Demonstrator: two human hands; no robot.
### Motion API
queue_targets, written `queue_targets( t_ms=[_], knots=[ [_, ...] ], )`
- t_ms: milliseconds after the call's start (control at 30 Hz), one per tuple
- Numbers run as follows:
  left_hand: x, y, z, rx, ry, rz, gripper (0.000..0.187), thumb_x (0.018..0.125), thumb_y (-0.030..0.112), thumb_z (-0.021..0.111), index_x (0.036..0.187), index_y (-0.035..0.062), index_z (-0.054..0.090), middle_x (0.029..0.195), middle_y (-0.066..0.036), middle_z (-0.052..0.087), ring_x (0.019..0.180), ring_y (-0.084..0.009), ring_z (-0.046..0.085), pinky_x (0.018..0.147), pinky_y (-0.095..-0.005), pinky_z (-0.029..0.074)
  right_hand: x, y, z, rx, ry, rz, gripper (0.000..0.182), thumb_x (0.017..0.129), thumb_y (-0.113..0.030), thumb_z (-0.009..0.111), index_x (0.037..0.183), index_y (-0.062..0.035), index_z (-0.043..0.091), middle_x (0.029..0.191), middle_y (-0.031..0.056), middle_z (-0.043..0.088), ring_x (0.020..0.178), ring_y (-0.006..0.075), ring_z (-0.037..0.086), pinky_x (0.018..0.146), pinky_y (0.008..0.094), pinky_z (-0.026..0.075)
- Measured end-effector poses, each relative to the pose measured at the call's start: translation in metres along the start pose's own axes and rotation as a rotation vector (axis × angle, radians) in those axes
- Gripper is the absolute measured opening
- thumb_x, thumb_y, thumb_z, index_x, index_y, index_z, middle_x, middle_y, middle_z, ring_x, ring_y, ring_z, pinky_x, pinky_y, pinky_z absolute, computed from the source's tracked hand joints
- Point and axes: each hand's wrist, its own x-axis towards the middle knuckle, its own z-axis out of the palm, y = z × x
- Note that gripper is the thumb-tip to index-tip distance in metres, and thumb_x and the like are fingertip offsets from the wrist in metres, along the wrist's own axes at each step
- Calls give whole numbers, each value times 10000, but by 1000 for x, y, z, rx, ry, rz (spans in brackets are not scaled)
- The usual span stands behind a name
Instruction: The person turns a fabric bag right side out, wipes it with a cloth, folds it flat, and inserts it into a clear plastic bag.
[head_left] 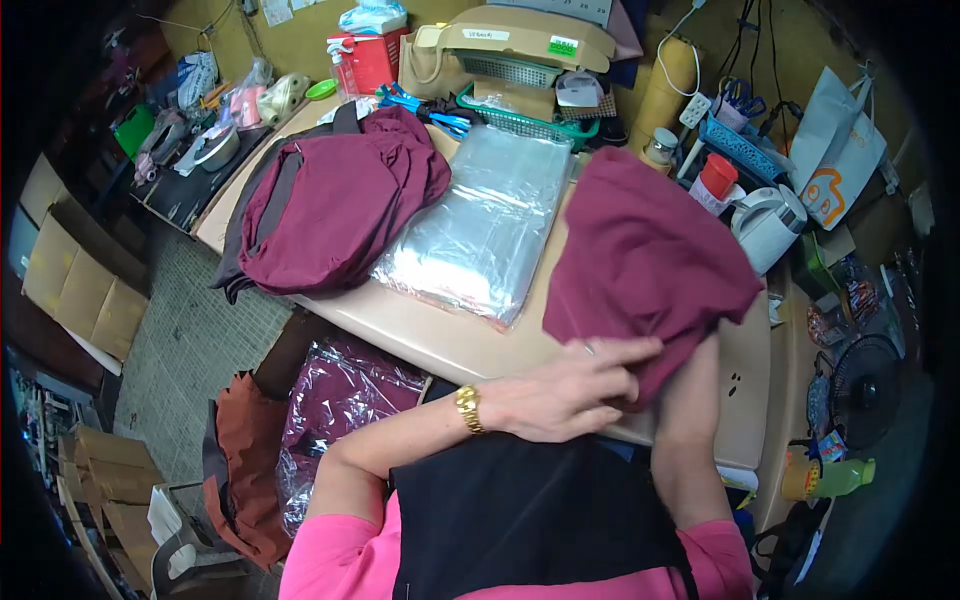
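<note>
A piece of maroon fabric (640,240), perhaps a bag or garment, is raised over the right part of the table. My right forearm goes up into or behind it, so my right hand and its fingers are hidden by the cloth. My left hand (560,395), with a ring and a gold watch (469,409), reaches across to the fabric's lower edge. Its index finger stretches over the cloth and the other fingers are partly bent and apart. Left of the fabric lies a stack of clear plastic bags (480,220). Beyond it rests a maroon and dark-grey bag-like item (335,200).
The table (440,345) has a rounded front edge. Green baskets (525,120) and a cardboard box stand at the back. A white kettle (768,225), red cup (717,175) and fan (868,390) are on the right. Plastic-wrapped maroon goods (340,420) lie below the front edge.
</note>
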Motion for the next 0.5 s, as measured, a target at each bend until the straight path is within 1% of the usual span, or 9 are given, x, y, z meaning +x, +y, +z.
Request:
queue_targets(
  t_ms=[33,100,133,167,267,333,400,467,500],
  knots=[
    [-6,-1,-15,77,128,12,381,954,232,603,1291,64,547,1559,-255,353,1445,-431,344,1178,-521,285,-4,5,-7,37,50,5,574,902,-231,623,1430,-77,460,1412,215,543,1285,322,543,1050,415,452],
    [-21,-25,-31,52,483,-150,555,966,425,597,1386,74,507,1603,-216,298,1473,-365,324,1183,-510,269,2,12,-19,10,89,14,574,902,-232,622,1431,-78,460,1414,214,541,1287,323,541,1051,415,451],
    [-22,-28,-38,-7,535,-255,627,1003,499,497,1465,78,438,1614,-191,291,1492,-346,287,1195,-500,241,-1,15,-24,6,104,30,575,903,-232,622,1432,-79,459,1415,214,540,1288,323,540,1052,415,451],
    [-22,-40,-40,-103,531,-301,691,1012,549,434,1528,94,369,1623,-179,275,1508,-332,254,1208,-483,222,0,17,-27,12,120,31,575,903,-233,622,1433,-79,459,1416,214,539,1288,323,539,1053,415,450],
    [-16,-85,-18,-169,484,-293,624,1073,491,336,1515,55,400,1603,-230,299,1490,-378,276,1219,-470,193,-1,23,-28,17,116,34,577,903,-234,621,1435,-80,458,1419,213,537,1291,323,537,1055,415,448],
    [-22,-122,6,-136,448,-287,640,1079,505,292,1511,48,414,1590,-232,324,1479,-372,298,1215,-473,206,-5,26,-20,24,80,43,577,904,-235,620,1436,-81,457,1421,212,535,1293,324,535,1056,415,447],
    [-31,-128,12,-102,412,-286,662,1085,518,249,1506,41,428,1577,-233,349,1468,-366,320,1210,-476,219,-8,28,-8,35,31,43,578,904,-236,620,1437,-82,457,1423,212,533,1295,324,533,1058,415,446],
    [-48,-121,-4,-58,298,-639,708,1084,548,205,1474,18,469,1489,-224,474,1398,-307,435,1185,-431,281,-12,30,7,45,-22,44,579,905,-237,619,1438,-83,456,1425,211,531,1296,325,531,1059,415,445],
    [-59,-114,-10,-52,302,-634,708,1084,548,205,1474,18,469,1489,-224,474,1398,-307,435,1185,-431,281,-13,31,12,50,-45,44,580,905,-237,619,1439,-84,456,1426,211,530,1297,325,530,1060,416,444]
  ],
)
